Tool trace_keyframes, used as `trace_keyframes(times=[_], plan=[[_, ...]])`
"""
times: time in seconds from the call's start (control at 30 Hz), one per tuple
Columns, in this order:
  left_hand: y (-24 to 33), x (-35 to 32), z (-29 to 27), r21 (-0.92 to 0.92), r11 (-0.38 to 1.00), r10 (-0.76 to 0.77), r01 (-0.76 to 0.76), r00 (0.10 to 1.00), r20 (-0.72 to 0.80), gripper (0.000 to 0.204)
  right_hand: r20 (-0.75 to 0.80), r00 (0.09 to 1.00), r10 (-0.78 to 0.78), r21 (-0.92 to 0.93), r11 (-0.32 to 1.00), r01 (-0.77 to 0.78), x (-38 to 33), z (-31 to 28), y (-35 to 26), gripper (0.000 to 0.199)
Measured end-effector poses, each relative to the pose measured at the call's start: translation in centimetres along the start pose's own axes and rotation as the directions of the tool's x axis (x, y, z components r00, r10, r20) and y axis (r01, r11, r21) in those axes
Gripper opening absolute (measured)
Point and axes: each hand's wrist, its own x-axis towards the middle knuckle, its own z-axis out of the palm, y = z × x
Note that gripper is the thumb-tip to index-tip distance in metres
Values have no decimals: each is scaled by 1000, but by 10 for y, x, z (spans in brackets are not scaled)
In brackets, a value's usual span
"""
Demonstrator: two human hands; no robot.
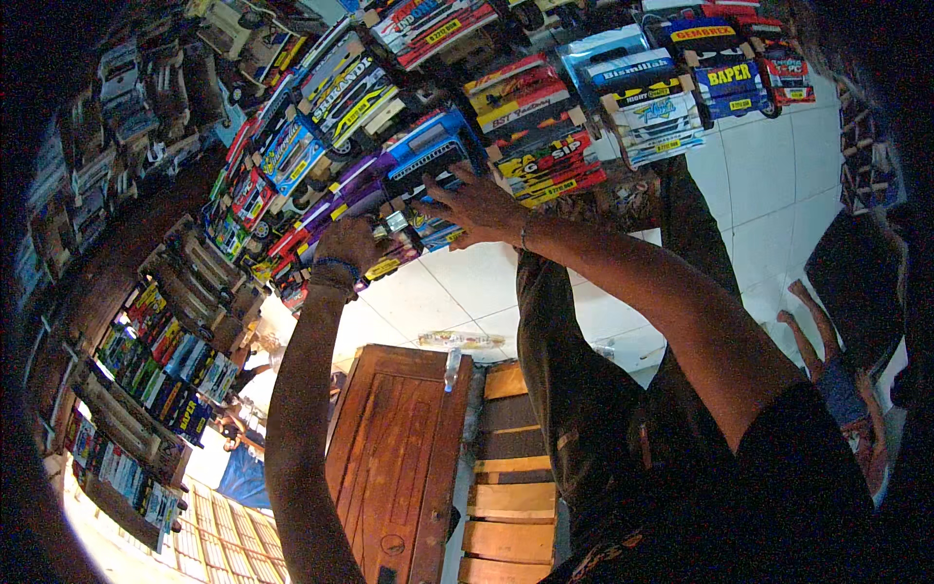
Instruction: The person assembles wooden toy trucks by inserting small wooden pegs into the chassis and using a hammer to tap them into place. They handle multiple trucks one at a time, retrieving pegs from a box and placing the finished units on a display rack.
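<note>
Wooden toy trucks, brightly painted, stand packed side by side in front of me. My left hand is closed over the near part of a purple toy truck, its fingertips partly hidden. To its right, my right hand has its fingers spread over the front of a blue toy truck, touching it. A small pale, shiny part shows between the two hands. Right beside the right hand is a black, red and yellow toy truck.
More toy trucks stand on a rack at left. A white toy truck and a dark blue one are at far right. Below are a brown wooden door panel, a clear bottle and wooden slats. Another person is at right.
</note>
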Motion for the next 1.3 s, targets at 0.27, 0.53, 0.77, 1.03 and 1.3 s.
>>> trace_keyframes(times=[0.27, 0.53, 0.77, 1.03, 1.3], plan=[[-1, 3, -4, 81, 996, -37, 33, 998, 57, 45, -12, 1000, 0, -30, 1000, 0, 0, -5, 0, 100], [-11, 12, 6, 108, 992, 62, -57, 997, -45, 55, 1, 1000, -29, -26, 999, 29, 1, 0, 2, 99], [-20, 24, 7, 197, 971, 142, -133, 989, -33, 54, -22, 999, -28, -49, 998, 27, 0, -1, 1, 100], [-4, 30, -22, 257, 964, 43, -64, 995, 85, 42, 21, 1000, -20, -36, 999, 21, 2, 2, 3, 101], [10, 21, -39, 263, 964, 19, -30, 999, 45, 36, 1, 1000, -23, -50, 998, 23, 0, 2, 4, 101]])
